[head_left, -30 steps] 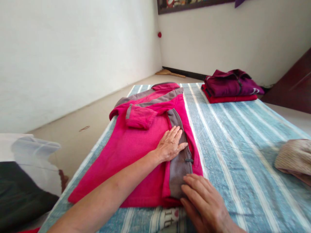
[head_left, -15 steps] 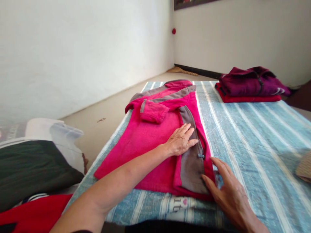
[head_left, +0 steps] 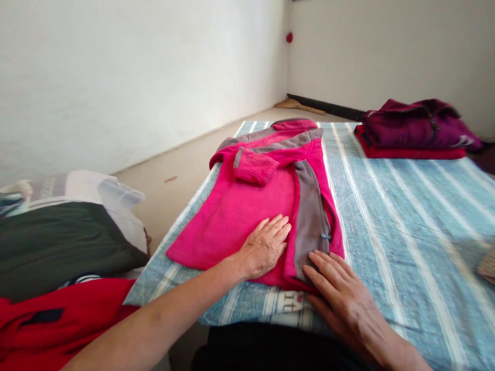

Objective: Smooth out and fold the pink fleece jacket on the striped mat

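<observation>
A pink fleece jacket [head_left: 220, 221] with grey panels lies spread on the striped blue cloth, collar at the far end and one sleeve [head_left: 255, 166] folded across its body. My left hand [head_left: 265, 247] rests flat on the lower pink part, fingers stretched out. Over the bottom corner of the grey panel [head_left: 307, 206] lies my right hand [head_left: 340, 288], its fingers extended on the fabric and its thumb by the hem. A small zip pull [head_left: 326, 236] shows just above the right fingertips.
A purple zip garment [head_left: 406, 126] sits on a folded red one [head_left: 413, 153] at the far right. Dark green clothing [head_left: 65, 242] and a red garment [head_left: 77, 319] are heaped at the left. White walls meet behind the cloth-covered surface [head_left: 371, 206].
My left hand has slid from the grey panel back to the pink body. My right hand has come from beside the jacket's edge onto its bottom corner. The view has shifted slightly.
</observation>
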`<state>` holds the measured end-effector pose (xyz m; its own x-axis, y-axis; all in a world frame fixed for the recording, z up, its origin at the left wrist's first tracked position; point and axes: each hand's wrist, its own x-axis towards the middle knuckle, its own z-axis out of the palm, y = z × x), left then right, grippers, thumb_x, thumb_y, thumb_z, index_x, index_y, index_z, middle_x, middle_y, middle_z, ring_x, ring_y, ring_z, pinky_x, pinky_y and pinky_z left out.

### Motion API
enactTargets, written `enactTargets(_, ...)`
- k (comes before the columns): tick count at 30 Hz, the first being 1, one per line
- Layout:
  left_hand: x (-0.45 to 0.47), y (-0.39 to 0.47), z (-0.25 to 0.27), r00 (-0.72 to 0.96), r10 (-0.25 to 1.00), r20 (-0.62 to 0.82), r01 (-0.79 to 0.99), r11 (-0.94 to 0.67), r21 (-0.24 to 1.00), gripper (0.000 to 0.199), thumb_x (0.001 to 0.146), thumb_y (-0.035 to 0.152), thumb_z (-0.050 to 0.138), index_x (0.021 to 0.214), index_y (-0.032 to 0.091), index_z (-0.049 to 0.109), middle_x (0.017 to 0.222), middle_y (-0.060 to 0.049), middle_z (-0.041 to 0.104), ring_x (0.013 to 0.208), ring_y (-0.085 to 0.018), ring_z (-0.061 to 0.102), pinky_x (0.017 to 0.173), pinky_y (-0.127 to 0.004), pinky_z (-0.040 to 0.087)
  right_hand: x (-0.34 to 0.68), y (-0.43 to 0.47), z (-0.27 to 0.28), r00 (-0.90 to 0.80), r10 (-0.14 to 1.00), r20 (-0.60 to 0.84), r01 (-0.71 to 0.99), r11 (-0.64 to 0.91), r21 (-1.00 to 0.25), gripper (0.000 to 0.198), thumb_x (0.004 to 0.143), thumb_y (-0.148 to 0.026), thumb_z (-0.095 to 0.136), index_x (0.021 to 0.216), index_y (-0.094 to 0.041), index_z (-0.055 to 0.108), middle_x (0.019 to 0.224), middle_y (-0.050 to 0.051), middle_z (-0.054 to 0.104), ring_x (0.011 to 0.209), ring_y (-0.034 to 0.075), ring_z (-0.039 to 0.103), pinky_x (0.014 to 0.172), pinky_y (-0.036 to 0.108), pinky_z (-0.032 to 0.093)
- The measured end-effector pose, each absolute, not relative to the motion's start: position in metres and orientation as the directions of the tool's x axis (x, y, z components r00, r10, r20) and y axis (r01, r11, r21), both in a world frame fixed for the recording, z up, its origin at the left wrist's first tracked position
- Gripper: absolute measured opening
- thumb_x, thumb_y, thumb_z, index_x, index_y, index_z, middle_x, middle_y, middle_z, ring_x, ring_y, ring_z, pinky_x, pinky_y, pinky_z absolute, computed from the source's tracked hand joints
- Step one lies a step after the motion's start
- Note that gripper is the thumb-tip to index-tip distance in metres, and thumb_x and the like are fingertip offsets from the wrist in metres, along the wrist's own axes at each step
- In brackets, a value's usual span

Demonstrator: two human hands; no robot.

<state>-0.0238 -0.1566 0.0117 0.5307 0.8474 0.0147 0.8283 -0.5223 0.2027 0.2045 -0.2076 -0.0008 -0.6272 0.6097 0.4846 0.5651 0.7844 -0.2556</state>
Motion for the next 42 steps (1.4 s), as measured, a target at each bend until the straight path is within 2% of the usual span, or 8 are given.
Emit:
enactTargets(9, -0.025, -0.159, 0.012, 0.531, 0.846, 0.046, 0.831, -0.531, 0.166, 0.043, 0.091, 0.026, 0.048, 0.132, 0.013, 0.046, 0.145, -0.012, 0.041, 0.137, -0.024, 0.029, 0.112, -0.044, 0.026, 0.207, -0.201, -0.001, -0.655, 0.589, 0.473, 0.547, 0.802, -0.242, 0.025, 0.093, -0.024, 0.051, 0.113, -0.014, 0.059, 0.117, 0.013, 0.063, 0.112, 0.027, 0.057, 0.094, 0.049, 0.048)
enactTargets(19, -0.030, -0.161, 0.013, 0.557, 0.827, 0.070, 0.804, -0.559, 0.204, 0.044, 0.087, 0.023, 0.051, 0.130, 0.015, 0.049, 0.144, -0.012, 0.042, 0.137, -0.025, 0.031, 0.111, -0.048, 0.027, 0.209, -0.200, 0.001, -0.662, 0.575, 0.480, 0.545, 0.809, -0.219, 0.025, 0.093, -0.022, 0.048, 0.114, -0.015, 0.059, 0.117, 0.012, 0.063, 0.113, 0.025, 0.057, 0.093, 0.047, 0.050)
enactTargets(25, -0.033, -0.161, 0.020, 0.584, 0.811, -0.025, 0.793, -0.564, 0.232, 0.052, 0.084, 0.026, 0.053, 0.135, 0.016, 0.044, 0.147, -0.012, 0.038, 0.138, -0.026, 0.027, 0.112, -0.051, 0.023, 0.211, -0.202, 0.001, -0.674, 0.574, 0.466, 0.540, 0.812, -0.220, 0.026, 0.093, -0.020, 0.047, 0.116, -0.014, 0.057, 0.119, 0.013, 0.062, 0.115, 0.025, 0.055, 0.097, 0.048, 0.048)
enactTargets(31, -0.035, -0.163, 0.031, 0.619, 0.777, -0.113, 0.775, -0.581, 0.250, 0.055, 0.083, 0.034, 0.057, 0.134, 0.020, 0.045, 0.148, -0.011, 0.037, 0.139, -0.029, 0.024, 0.111, -0.054, 0.021, 0.212, -0.201, -0.002, -0.666, 0.568, 0.483, 0.537, 0.815, -0.218, 0.027, 0.093, -0.020, 0.047, 0.117, -0.015, 0.056, 0.119, 0.012, 0.062, 0.115, 0.026, 0.056, 0.095, 0.048, 0.049)
enactTargets(37, -0.037, -0.169, 0.028, 0.593, 0.789, -0.162, 0.802, -0.560, 0.207, 0.058, 0.087, 0.036, 0.051, 0.140, 0.020, 0.036, 0.153, -0.010, 0.027, 0.142, -0.025, 0.016, 0.112, -0.053, 0.017, 0.211, -0.202, -0.002, -0.661, 0.565, 0.494, 0.533, 0.817, -0.221, 0.027, 0.092, -0.019, 0.047, 0.117, -0.015, 0.056, 0.119, 0.012, 0.063, 0.115, 0.025, 0.056, 0.095, 0.048, 0.049)
enactTargets(42, -0.036, -0.170, 0.029, 0.587, 0.789, -0.180, 0.807, -0.555, 0.202, 0.059, 0.088, 0.038, 0.050, 0.141, 0.020, 0.033, 0.153, -0.009, 0.026, 0.142, -0.024, 0.013, 0.113, -0.052, 0.016, 0.210, -0.203, -0.004, -0.659, 0.568, 0.493, 0.542, 0.813, -0.212, 0.028, 0.091, -0.018, 0.048, 0.117, -0.015, 0.056, 0.120, 0.012, 0.062, 0.115, 0.025, 0.055, 0.095, 0.047, 0.049)
